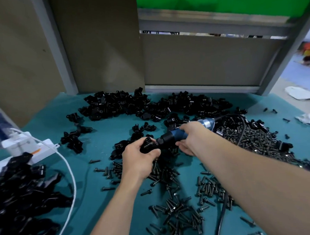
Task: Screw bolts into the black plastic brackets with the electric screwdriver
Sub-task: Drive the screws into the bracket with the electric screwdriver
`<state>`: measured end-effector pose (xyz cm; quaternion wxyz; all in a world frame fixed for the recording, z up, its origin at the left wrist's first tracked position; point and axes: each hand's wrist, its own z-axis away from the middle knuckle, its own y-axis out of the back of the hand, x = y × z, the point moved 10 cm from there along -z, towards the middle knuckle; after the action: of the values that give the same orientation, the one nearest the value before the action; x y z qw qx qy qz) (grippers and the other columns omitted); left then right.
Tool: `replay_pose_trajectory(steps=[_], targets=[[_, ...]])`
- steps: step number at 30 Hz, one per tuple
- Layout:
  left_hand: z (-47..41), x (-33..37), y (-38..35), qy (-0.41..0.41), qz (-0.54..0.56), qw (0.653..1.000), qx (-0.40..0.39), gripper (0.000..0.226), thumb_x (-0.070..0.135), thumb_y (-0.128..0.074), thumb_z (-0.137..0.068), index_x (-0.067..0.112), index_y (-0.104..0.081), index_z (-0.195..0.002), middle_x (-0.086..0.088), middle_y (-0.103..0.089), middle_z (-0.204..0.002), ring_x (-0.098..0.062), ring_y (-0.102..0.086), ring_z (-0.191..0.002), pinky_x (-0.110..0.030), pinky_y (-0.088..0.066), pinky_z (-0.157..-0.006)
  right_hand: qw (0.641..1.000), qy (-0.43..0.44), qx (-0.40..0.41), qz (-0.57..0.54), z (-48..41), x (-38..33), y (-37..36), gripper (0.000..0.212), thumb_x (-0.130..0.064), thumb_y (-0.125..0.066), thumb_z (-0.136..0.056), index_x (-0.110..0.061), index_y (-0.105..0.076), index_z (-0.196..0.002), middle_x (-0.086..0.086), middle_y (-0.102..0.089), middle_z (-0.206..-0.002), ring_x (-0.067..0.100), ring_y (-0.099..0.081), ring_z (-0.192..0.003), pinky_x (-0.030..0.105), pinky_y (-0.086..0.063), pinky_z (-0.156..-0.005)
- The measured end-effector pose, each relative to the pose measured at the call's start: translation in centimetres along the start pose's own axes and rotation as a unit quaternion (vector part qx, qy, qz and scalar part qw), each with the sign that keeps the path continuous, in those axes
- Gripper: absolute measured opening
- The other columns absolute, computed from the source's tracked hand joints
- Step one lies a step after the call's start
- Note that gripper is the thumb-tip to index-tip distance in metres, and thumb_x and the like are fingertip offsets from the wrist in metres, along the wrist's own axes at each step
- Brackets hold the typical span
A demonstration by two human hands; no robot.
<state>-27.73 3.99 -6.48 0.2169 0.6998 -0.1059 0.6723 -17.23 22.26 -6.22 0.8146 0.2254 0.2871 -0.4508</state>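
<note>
Your left hand (139,159) has its grip clamped around a black plastic bracket (148,146), holding it just above the teal-covered surface (99,132) near the middle of the view. Your right hand (191,135) has its grip wrapped around the blue body of the electric screwdriver (174,135). The tool lies nearly level, pointing left, and its black nose meets the bracket in your left hand. The bit and any bolt at that joint are too dark to make out. A black cable (223,210) runs from the rear of the tool, loops over a pile on the right and comes back toward you along the surface.

Loose black bolts (178,213) lie scattered in front of you, below and between your forearms. A denser heap of bolts (253,138) sits to the right, beyond your right forearm. A long mound of black brackets (151,104) stretches across the far side of the surface, against brown panels (198,62). Another heap of brackets (19,196) fills the near left corner. Just beside it rests a white power strip (30,146), with a white cord (70,172) curving toward you.
</note>
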Motion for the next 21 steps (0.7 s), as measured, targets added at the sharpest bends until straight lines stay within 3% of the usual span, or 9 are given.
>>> replay_pose_trajectory(steps=[2, 4, 6, 11, 15, 19, 21], targets=[[0.1, 0.3, 0.6, -0.010, 0.023, 0.999, 0.020, 0.032, 0.013, -0.085, -0.081, 0.043, -0.075, -0.083, 0.012, -0.070, -0.065, -0.003, -0.051, -0.045, -0.018, -0.042, -0.045, 0.997, 0.037, -0.032, -0.059, 0.0, -0.2, 0.8, 0.035, -0.020, -0.063, -0.102, -0.009, -0.049, -0.132, 0.017, -0.067, -0.126, 0.025, -0.071, -0.095, 0.036, -0.052, -0.071], [0.0, 0.3, 1.3, -0.014, 0.046, 0.998, 0.040, 0.033, 0.013, -0.084, -0.081, 0.044, -0.075, -0.086, 0.010, -0.072, -0.069, -0.005, -0.053, -0.050, -0.023, -0.047, -0.051, 0.988, 0.081, -0.062, -0.115, 0.0, -0.6, 2.1, 0.026, -0.022, -0.064, -0.102, -0.011, -0.052, -0.122, 0.019, -0.070, -0.114, 0.026, -0.069, -0.080, 0.039, -0.053, -0.086], [0.0, 0.4, 1.7, -0.015, 0.050, 0.997, 0.049, 0.037, 0.012, -0.084, -0.081, 0.047, -0.075, -0.086, 0.015, -0.073, -0.073, -0.002, -0.058, -0.055, -0.027, -0.052, -0.060, 0.975, 0.110, -0.086, -0.171, -0.1, -1.1, 3.8, 0.015, -0.020, -0.065, -0.101, -0.014, -0.054, -0.107, 0.018, -0.072, -0.101, 0.028, -0.071, -0.082, 0.044, -0.056, -0.091], [0.4, 0.6, 0.4, -0.017, 0.033, 0.999, 0.022, 0.040, 0.014, -0.087, -0.082, 0.052, -0.074, -0.088, 0.023, -0.073, -0.083, -0.003, -0.065, -0.062, -0.035, -0.058, -0.062, 0.941, 0.137, -0.146, -0.271, 0.1, -2.4, 5.2, 0.022, -0.012, -0.075, -0.093, -0.013, -0.058, -0.108, 0.022, -0.071, -0.109, 0.037, -0.072, -0.105, 0.053, -0.059, -0.076], [0.9, 0.8, -0.8, -0.019, 0.009, 1.000, 0.005, 0.036, 0.014, -0.086, -0.084, 0.048, -0.075, -0.089, 0.011, -0.073, -0.086, -0.006, -0.062, -0.056, -0.029, -0.054, -0.052, 0.930, 0.170, -0.138, -0.296, -0.1, -3.0, 5.3, 0.027, -0.003, -0.079, -0.086, -0.011, -0.060, -0.104, 0.013, -0.071, -0.102, 0.027, -0.072, -0.089, 0.047, -0.060, -0.072], [1.2, 1.0, -0.9, -0.017, -0.006, 1.000, 0.001, 0.030, 0.012, -0.087, -0.083, 0.037, -0.077, -0.096, 0.008, -0.075, -0.094, -0.006, -0.064, -0.059, -0.024, -0.052, -0.056, 0.928, 0.233, -0.100, -0.272, -0.8, -3.3, 5.8, 0.035, 0.003, -0.077, -0.081, -0.011, -0.055, -0.105, 0.011, -0.069, -0.097, 0.023, -0.069, -0.076, 0.033, -0.058, -0.058], [1.3, 0.8, -0.6, -0.015, -0.001, 1.000, 0.006, 0.031, 0.011, -0.087, -0.081, 0.037, -0.078, -0.094, 0.007, -0.075, -0.092, -0.005, -0.063, -0.059, -0.023, -0.052, -0.057, 0.920, 0.238, -0.100, -0.294, -1.0, -3.3, 5.8, 0.034, 0.004, -0.075, -0.082, -0.012, -0.053, -0.103, 0.010, -0.070, -0.093, 0.022, -0.070, -0.070, 0.033, -0.059, -0.057]])
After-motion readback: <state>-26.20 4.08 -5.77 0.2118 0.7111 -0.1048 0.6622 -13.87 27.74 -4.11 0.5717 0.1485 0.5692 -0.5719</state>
